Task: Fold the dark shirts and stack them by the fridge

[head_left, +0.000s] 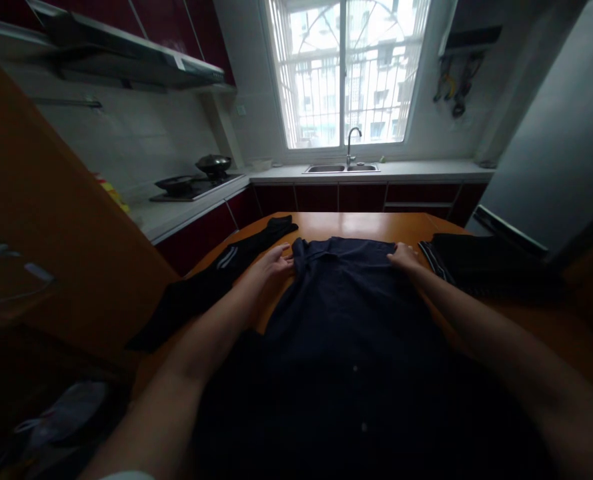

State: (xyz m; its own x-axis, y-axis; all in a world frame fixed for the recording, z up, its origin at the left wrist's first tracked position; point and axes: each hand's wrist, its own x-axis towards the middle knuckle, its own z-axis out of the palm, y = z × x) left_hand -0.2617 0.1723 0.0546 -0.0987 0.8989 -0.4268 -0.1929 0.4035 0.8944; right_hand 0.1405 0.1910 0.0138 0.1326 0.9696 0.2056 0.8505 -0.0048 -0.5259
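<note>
A dark navy button-up shirt [349,293] lies spread from the middle of the table toward me, with small pale buttons on its near part. At its far left corner, my left hand [277,261] has its fingers closed at the cloth's edge, the thumb on top. My right hand [405,257] pinches the far right corner between thumb and fingers. The shirt's near end sinks into shadow below me.
The wooden table [366,221] carries a black garment with white stripes [226,259] on the left and folded dark clothes [481,263] on the right. Beyond are a sink [326,169], a stove [201,189] with pans, and a fridge [556,127].
</note>
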